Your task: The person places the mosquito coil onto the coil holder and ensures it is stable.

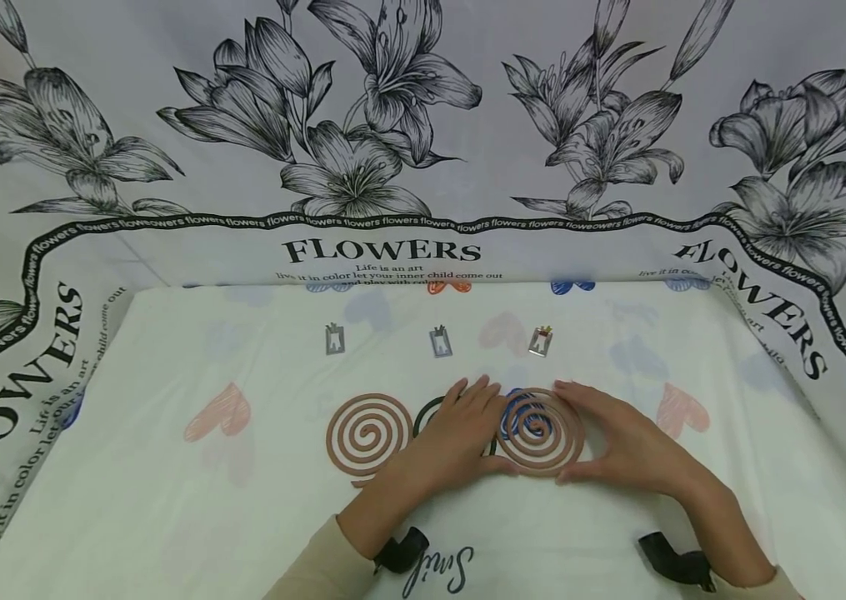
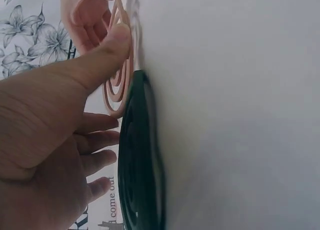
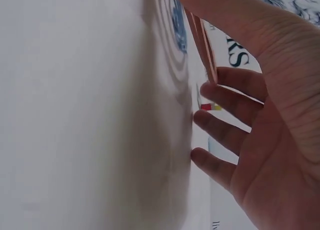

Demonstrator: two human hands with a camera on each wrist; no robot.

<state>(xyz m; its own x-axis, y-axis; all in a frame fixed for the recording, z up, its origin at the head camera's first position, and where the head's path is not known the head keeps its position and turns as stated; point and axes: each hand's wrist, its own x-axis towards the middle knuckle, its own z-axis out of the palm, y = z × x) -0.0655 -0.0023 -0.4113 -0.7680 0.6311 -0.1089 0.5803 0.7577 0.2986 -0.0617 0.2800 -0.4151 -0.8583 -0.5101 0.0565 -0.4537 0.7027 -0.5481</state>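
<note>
Both hands hold a brown spiral mosquito coil (image 1: 541, 433) by its rim, slightly above the cloth, its spiral shadow showing in the right wrist view. My left hand (image 1: 465, 429) has its thumb and fingers at the coil's left edge. My right hand (image 1: 628, 442) pinches the opposite edge between thumb and index finger, the other fingers (image 3: 215, 162) spread. Beneath my left hand lies a dark green coil (image 2: 137, 155), mostly hidden in the head view. Another brown coil (image 1: 368, 435) lies flat to the left.
Three small metal coil stands (image 1: 335, 339) lie in a row farther back. A white cloth (image 1: 130, 483) printed with hearts covers the table. A flower-printed curtain (image 1: 483, 183) rises behind it and along both sides.
</note>
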